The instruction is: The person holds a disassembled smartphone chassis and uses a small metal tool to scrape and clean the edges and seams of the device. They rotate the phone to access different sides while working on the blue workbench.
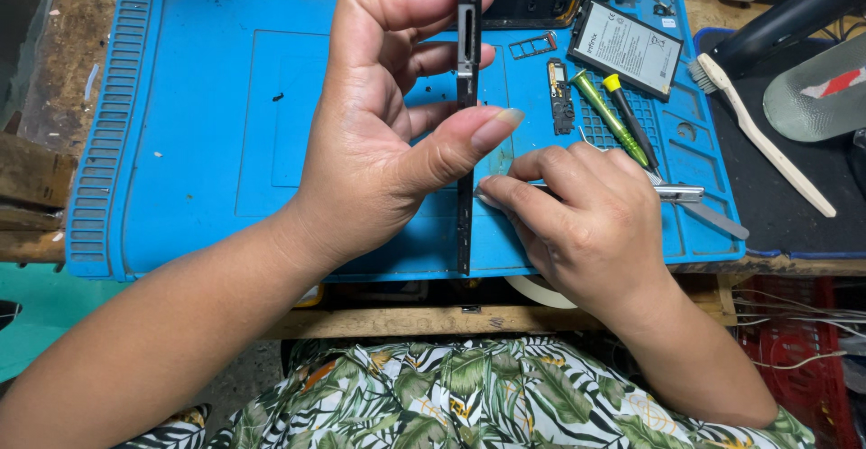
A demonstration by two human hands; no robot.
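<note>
While my left hand [379,133] grips the dark phone frame [466,124] edge-on, my right hand [586,223] pinches a metal tool [699,203] — the white-labelled black battery [627,49] lies beyond on the blue mat [198,142].

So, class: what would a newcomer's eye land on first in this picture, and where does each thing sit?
First, the left hand at the centre, holding a dark phone frame edge-on and upright above the blue work mat. Just right of it, the right hand presses a thin metal tool against the frame's lower edge. At upper right on the mat lie a flat battery and two green-handled screwdrivers.
</note>
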